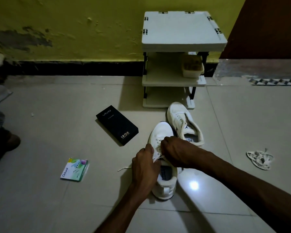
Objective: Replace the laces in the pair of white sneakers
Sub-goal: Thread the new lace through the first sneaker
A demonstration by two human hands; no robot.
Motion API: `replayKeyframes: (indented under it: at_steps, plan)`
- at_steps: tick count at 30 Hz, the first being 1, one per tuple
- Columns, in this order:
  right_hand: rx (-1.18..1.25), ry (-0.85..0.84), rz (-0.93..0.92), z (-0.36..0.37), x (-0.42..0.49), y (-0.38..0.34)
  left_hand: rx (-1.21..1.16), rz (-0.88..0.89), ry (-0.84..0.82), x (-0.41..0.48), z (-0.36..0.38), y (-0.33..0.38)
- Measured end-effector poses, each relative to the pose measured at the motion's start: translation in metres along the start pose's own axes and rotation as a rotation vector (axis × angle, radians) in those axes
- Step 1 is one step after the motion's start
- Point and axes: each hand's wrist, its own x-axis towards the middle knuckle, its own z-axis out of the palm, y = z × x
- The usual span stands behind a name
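A white three-tier plastic shelf rack (183, 27) stands against the yellow wall; its middle tier carries a cream plastic tub (191, 71) filled with something brownish, too dim to identify. On the tiled floor (57, 132) lie a closed black phone box (117, 125) and a small green-and-white carton (74, 169). The near white sneaker (161, 133) sits on the floor, toe away, partly threaded with a white flat lace (123, 169) whose loose end trails left. The left hand (144, 165) pinches that lace beside the tongue; the right hand (176, 150) curls over the eyelet rows – its grip cannot be told. The second white sneaker (176, 113) lies just beyond, unlaced, and a heap of old white laces (259, 159) rests well to the right.
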Motion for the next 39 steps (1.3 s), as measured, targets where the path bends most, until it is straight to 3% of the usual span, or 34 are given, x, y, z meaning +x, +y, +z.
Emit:
replayKeyframes:
  at_steps: [2,6,10,17,21,26,29,32,39]
  plan:
    - [-0.160,0.048,0.002,0.005,-0.001,-0.001,0.015,0.004,-0.009,0.000,-0.001,0.001]
    - [-0.144,0.062,0.051,0.015,-0.002,-0.002,0.044,0.021,-0.010,-0.001,0.001,-0.001]
    - [0.035,0.047,0.239,0.025,-0.007,-0.012,0.051,0.020,-0.010,-0.001,0.001,-0.002]
    - [0.521,0.117,0.354,0.015,-0.014,0.005,0.074,0.020,-0.022,0.001,-0.001,-0.002]
    - [0.571,0.167,0.388,0.014,-0.010,0.001,0.061,0.015,-0.019,0.001,-0.001,-0.001]
    - [0.245,0.067,0.357,0.012,-0.010,-0.010,0.080,0.015,-0.034,0.001,0.000,0.000]
    - [-0.058,0.095,0.232,0.002,-0.006,-0.014,0.125,0.030,-0.040,0.001,0.002,0.003]
    - [-0.167,0.155,0.186,-0.006,-0.002,-0.016,0.163,0.021,-0.027,0.001,0.004,0.005]
    - [0.357,0.029,0.383,-0.007,-0.007,-0.006,0.096,0.025,-0.023,0.003,0.006,0.000]
